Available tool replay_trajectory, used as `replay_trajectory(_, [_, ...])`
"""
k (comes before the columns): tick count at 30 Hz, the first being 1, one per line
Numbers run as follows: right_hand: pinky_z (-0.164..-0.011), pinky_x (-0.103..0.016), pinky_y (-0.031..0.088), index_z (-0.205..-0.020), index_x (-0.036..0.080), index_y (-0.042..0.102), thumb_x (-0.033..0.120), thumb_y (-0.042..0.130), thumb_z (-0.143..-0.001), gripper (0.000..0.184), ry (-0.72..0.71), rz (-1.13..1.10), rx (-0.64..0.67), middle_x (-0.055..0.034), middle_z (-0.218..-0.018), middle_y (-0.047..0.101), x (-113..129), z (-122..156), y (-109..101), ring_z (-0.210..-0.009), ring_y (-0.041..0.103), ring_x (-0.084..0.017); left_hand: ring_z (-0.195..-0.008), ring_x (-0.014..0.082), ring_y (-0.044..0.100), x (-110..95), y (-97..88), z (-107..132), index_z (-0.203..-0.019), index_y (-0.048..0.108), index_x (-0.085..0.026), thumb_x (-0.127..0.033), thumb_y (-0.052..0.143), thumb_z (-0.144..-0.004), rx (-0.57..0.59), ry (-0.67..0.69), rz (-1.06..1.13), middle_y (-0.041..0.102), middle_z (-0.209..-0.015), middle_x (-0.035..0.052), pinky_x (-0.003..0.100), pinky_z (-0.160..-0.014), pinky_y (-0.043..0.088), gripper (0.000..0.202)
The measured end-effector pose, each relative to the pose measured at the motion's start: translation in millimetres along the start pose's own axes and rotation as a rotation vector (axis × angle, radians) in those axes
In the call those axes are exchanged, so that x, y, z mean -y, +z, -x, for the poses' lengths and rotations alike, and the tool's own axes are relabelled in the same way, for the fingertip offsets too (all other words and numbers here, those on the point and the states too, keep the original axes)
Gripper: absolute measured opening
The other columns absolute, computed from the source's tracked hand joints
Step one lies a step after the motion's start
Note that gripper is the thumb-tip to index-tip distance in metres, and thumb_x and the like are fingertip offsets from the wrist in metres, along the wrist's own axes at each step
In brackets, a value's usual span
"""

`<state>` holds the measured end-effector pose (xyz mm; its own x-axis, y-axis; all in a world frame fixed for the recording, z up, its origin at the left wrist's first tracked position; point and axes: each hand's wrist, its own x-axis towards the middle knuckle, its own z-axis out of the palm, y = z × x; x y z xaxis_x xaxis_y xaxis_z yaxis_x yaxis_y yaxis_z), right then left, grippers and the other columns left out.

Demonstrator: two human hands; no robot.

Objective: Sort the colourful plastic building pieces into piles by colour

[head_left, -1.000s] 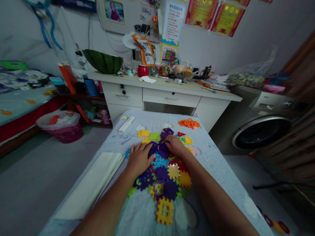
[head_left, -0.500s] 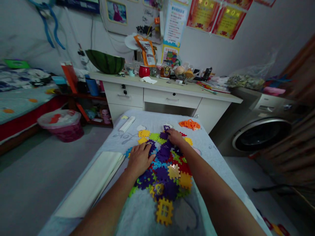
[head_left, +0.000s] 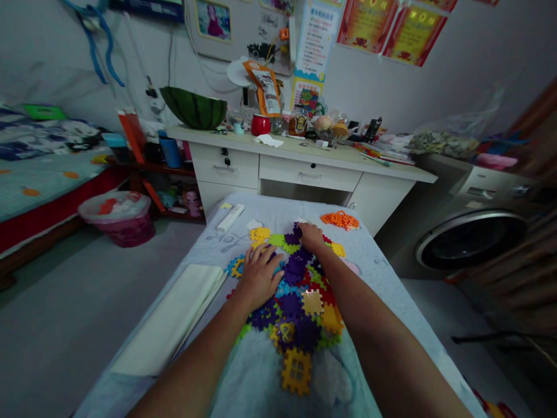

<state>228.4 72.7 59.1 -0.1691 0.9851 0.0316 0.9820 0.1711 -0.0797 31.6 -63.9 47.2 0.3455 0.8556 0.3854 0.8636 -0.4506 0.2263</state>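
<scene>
Plastic building pieces with toothed edges lie in a heap on a cloth-covered table. My left hand (head_left: 258, 277) rests palm down on the left side of the heap, fingers spread, partly covering a purple piece beneath it. Farther back, my right hand (head_left: 311, 238) is curled, its fingertips closed at a small purple toothed piece (head_left: 297, 229). Purple, red, green and blue pieces lie between my hands. A yellow window-shaped piece (head_left: 297, 371) lies nearest me, and a shiny yellow square piece (head_left: 312, 302) lies on the heap.
Orange pieces (head_left: 340, 220) are at the table's far right. A white box-like strip (head_left: 230, 218) and a folded white cloth (head_left: 169, 322) lie at the left. Beyond stands a cluttered white desk (head_left: 311, 173), with a washing machine (head_left: 472, 232) to its right.
My left hand has lifted its fingers slightly and spread them over the pieces. The purple piece at my right fingertips now looks more tilted. The view has shifted slightly.
</scene>
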Motion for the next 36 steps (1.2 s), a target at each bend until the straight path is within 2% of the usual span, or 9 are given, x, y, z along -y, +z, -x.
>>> replay_trajectory(3, [-0.096, -0.046, 0.036, -0.129, 0.025, 0.055, 0.018, 0.047, -0.089, 0.041, 0.014, 0.022, -0.030, -0.0115, -0.126, 0.061, -0.2, 1.5, -4.7, -0.116, 0.050, -0.029, -0.136, 0.0283, 0.032, -9.0, 2.3, 0.8, -0.127, 0.058, -0.033, -0.035, 0.054, -0.090, 0.086, 0.150, 0.090, 0.051, -0.141, 0.0015, 0.053, -0.115, 0.021, 0.038])
replay_trajectory(7, [-0.095, -0.043, 0.036, -0.127, 0.024, 0.056, 0.017, 0.052, -0.085, 0.042, -0.003, -0.040, -0.084, -0.0100, -0.122, 0.064, 3.3, 15.1, -14.5, -0.114, 0.051, -0.028, -0.136, 0.0293, 0.034, -13.1, 8.5, 3.2, -0.132, 0.053, -0.038, -0.047, 0.054, -0.089, 0.185, 0.184, 0.116, 0.050, -0.143, 0.0015, 0.056, -0.114, 0.022, 0.044])
replay_trajectory(14, [-0.090, -0.030, 0.041, -0.110, 0.020, 0.065, 0.013, 0.055, -0.081, 0.032, -0.228, -0.268, -0.174, -0.0054, -0.105, 0.069, 12.3, 61.8, -37.6, -0.097, 0.059, -0.020, -0.136, 0.0337, 0.035, -5.2, 9.5, 6.3, -0.129, 0.058, -0.025, -0.054, 0.043, -0.092, 0.072, -0.068, -0.055, 0.055, -0.137, 0.0117, 0.059, -0.113, 0.019, 0.049])
replay_trajectory(20, [-0.093, -0.032, 0.040, -0.110, 0.017, 0.066, 0.011, 0.055, -0.080, 0.033, -0.165, -0.206, -0.163, -0.0088, -0.107, 0.069, -2.8, 99.2, -40.2, -0.101, 0.059, -0.022, -0.136, 0.0381, 0.034, 1.4, 5.9, 3.5, -0.121, 0.062, -0.019, -0.054, 0.039, -0.093, 0.026, -0.233, -0.159, 0.053, -0.137, 0.0169, 0.065, -0.109, 0.019, 0.050])
replay_trajectory(24, [-0.095, -0.032, 0.040, -0.113, 0.019, 0.065, 0.016, 0.056, -0.082, 0.032, -0.211, -0.219, -0.076, -0.0093, -0.113, 0.067, -8.6, 130.4, -34.2, -0.106, 0.058, -0.021, -0.137, 0.0333, 0.033, 0.1, 2.8, 2.1, -0.126, 0.059, -0.025, -0.043, 0.046, -0.092, 0.025, -0.100, -0.089, 0.050, -0.144, 0.0088, 0.058, -0.112, 0.021, 0.040])
replay_trajectory(26, [-0.093, -0.031, 0.041, -0.111, 0.020, 0.066, 0.021, 0.056, -0.085, 0.028, -0.265, -0.231, -0.028, -0.0085, -0.111, 0.067, -7.8, 146.4, -31.4, -0.104, 0.059, -0.020, -0.136, 0.0300, 0.036, -2.5, 2.6, 2.5, -0.127, 0.059, -0.029, -0.040, 0.049, -0.092, 0.092, 0.009, -0.011, 0.052, -0.142, 0.0052, 0.054, -0.113, 0.022, 0.038])
replay_trajectory(30, [-0.091, -0.032, 0.042, -0.109, 0.021, 0.066, 0.024, 0.055, -0.088, 0.025, -0.309, -0.214, 0.041, -0.0077, -0.107, 0.068, -6.1, 165.4, -22.1, -0.102, 0.059, -0.020, -0.132, 0.0274, 0.042, -8.7, 3.6, 5.7, -0.131, 0.055, -0.035, -0.040, 0.051, -0.092, 0.233, 0.133, 0.135, 0.058, -0.136, 0.0022, 0.057, -0.113, 0.022, 0.040])
replay_trajectory(33, [-0.098, -0.036, 0.039, -0.119, 0.018, 0.062, 0.024, 0.050, -0.091, 0.031, -0.262, -0.226, 0.015, -0.0098, -0.118, 0.066, -7.0, 165.8, -10.4, -0.111, 0.057, -0.021, -0.130, 0.0252, 0.045, -12.2, 2.2, 8.1, -0.123, 0.062, -0.035, -0.039, 0.050, -0.092, 0.256, 0.179, 0.199, 0.060, -0.131, 0.0029, 0.057, -0.114, 0.019, 0.033])
replay_trajectory(36, [-0.107, -0.042, 0.034, -0.131, 0.016, 0.054, 0.026, 0.048, -0.092, 0.040, -0.217, -0.238, -0.081, -0.0126, -0.134, 0.057, -8.5, 161.5, 0.0, -0.125, 0.050, -0.023, -0.127, 0.0238, 0.047, -13.8, -4.2, 8.0, -0.109, 0.069, -0.033, -0.038, 0.048, -0.093, 0.252, 0.186, 0.228, 0.061, -0.128, 0.0036, 0.055, -0.114, 0.020, 0.027])
